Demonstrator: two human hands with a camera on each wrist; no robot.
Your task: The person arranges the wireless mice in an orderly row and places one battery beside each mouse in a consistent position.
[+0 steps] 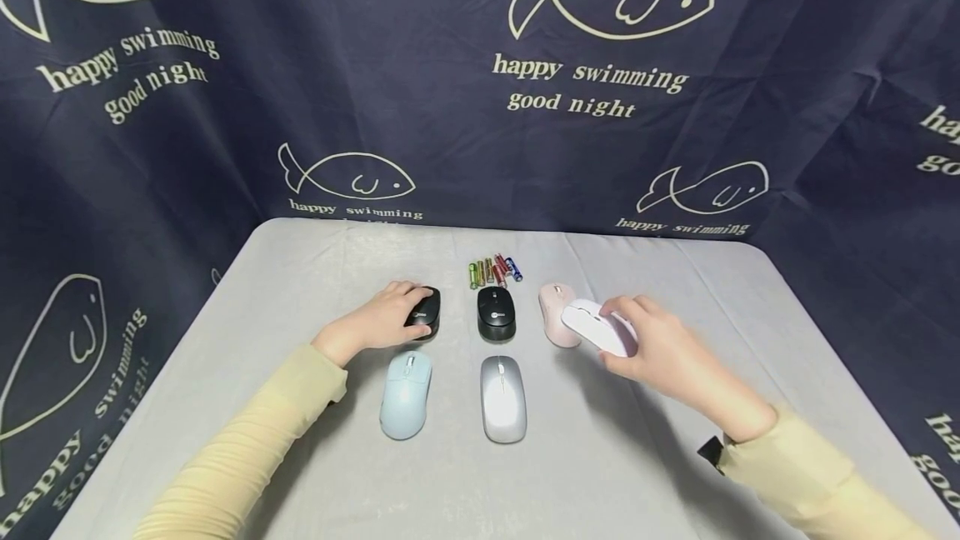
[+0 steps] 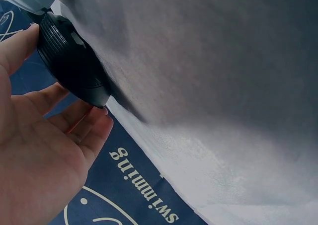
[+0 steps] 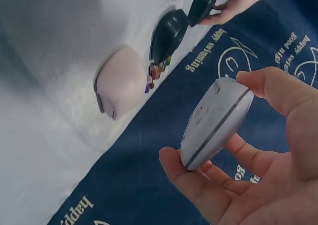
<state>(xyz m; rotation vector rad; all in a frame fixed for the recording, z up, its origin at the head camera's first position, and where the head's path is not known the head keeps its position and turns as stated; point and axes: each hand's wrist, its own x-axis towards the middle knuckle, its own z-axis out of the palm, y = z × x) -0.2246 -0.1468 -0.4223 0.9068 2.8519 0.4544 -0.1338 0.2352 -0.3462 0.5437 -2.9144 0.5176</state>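
Observation:
My left hand (image 1: pixel 375 315) grips a black computer mouse (image 1: pixel 431 311) by its sides, thumb at one side and fingers at the other. That mouse is on or very close to the table; the left wrist view shows its ribbed dark side (image 2: pixel 69 61). My right hand (image 1: pixel 663 352) pinches a white mouse (image 1: pixel 592 325) and holds it above the table, tilted, partly overlapping a pink mouse (image 1: pixel 557 307) in the head view. In the right wrist view, the white mouse (image 3: pixel 218 120) shows its underside and a grey band along its edge.
A second black mouse (image 1: pixel 497 315) sits between the hands. Nearer stand a light blue mouse (image 1: pixel 405 397) and a silver mouse (image 1: pixel 504 407). Several coloured batteries (image 1: pixel 491 270) lie toward the back of the white-covered table (image 1: pixel 600 473). A dark blue curtain (image 1: pixel 465 132) surrounds it.

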